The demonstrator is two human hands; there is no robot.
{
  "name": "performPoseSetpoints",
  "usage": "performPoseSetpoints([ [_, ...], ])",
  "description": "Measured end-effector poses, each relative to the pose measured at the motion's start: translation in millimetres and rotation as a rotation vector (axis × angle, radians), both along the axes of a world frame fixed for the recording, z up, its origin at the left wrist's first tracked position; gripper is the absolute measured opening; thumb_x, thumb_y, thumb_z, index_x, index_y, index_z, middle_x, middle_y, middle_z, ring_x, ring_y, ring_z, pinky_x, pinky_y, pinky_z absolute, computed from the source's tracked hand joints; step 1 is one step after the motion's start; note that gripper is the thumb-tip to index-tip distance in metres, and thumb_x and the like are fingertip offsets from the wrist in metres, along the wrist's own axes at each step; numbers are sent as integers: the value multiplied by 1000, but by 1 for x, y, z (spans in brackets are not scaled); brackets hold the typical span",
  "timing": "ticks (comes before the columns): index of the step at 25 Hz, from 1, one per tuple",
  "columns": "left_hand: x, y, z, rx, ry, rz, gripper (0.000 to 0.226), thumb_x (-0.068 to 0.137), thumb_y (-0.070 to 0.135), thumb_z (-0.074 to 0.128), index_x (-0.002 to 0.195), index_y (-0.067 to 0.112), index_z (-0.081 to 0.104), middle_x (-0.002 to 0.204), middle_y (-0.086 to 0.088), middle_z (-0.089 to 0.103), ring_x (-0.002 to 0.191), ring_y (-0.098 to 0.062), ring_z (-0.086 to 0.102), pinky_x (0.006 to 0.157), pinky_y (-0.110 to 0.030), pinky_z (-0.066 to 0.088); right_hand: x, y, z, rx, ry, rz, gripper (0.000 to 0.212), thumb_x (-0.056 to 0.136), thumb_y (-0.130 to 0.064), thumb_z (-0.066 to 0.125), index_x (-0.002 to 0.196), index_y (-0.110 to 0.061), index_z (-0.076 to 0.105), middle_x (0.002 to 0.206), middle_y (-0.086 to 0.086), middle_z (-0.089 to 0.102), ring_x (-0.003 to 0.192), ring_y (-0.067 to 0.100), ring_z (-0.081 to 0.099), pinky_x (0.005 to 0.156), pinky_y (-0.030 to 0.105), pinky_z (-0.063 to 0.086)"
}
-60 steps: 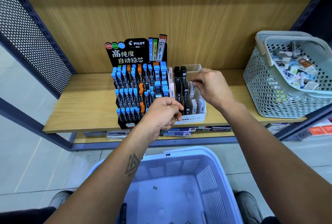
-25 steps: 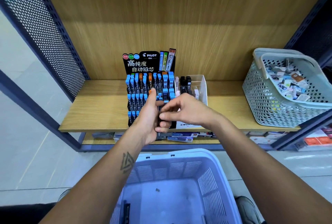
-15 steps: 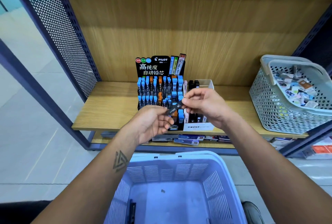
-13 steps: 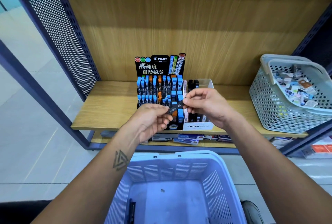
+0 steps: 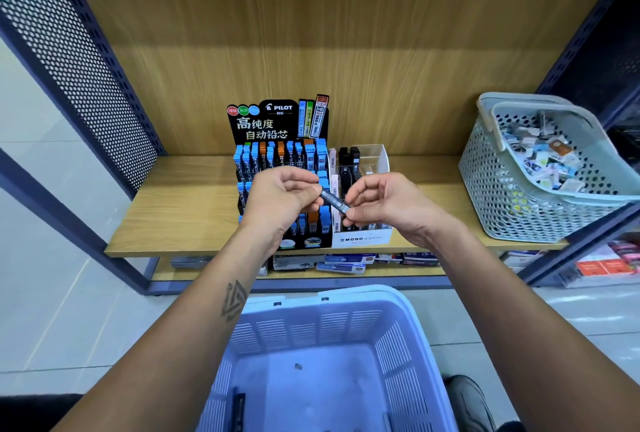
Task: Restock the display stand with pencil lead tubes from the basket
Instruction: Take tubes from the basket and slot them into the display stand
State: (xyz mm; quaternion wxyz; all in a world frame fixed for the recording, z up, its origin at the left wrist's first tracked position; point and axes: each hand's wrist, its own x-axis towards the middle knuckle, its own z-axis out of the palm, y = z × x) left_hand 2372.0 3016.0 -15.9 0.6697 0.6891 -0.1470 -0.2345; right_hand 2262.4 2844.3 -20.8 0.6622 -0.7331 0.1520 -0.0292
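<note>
Nearest me sits the blue basket, slatted plastic, nearly bare; one dark tube seems to lie along its left wall, though it is blurred. Above it my hands meet. My left hand pinches one end of a slim dark lead tube and my right hand pinches the other, so its long axis runs left to right, tilted down toward my right. Straight behind them on the wooden shelf stands the display stand, tiered black plastic with upright blue- and orange-capped tubes. I judge the right hand nearer the white tray beside it.
</note>
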Motion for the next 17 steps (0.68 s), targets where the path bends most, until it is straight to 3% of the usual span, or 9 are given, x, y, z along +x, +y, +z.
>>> performPoseSetpoints([
  [3, -1, -5, 0, 5, -71, -11, 15, 87, -11, 70, 96, 2, 70, 79, -17, 71, 65, -16, 70, 65, -24, 59, -3, -3, -1, 1, -4, 12, 29, 75, 15, 76, 100, 5, 64, 91, 32, 69, 82, 34, 72, 69, 29, 59],
  [8, -3, -16, -1, 87, -203, -82, 15, 87, -6, 73, 92, 8, 71, 83, -19, 74, 70, -22, 70, 71, -30, 62, -2, -8, -3, -5, 19, 32, 28, 76, 6, 80, 100, -2, 69, 89, 23, 70, 77, 24, 68, 68, 29, 56],
  [12, -10, -26, -8, 53, -76, 4, 16, 87, -8, 72, 93, 7, 70, 77, -15, 73, 68, -22, 71, 71, -29, 62, -4, -24, -2, 25, 54, -91, 21, 79, 4, 78, 98, 2, 71, 79, 17, 72, 70, 23, 68, 63, 27, 56],
  [17, -19, -39, -22, 127, -15, -40, 15, 87, -9, 72, 97, 1, 73, 82, -16, 76, 73, -24, 74, 79, -36, 63, -2, -41, -3, 242, -32, -307, 21, 80, 13, 70, 99, 3, 71, 80, 16, 73, 74, 22, 71, 76, 27, 62],
])
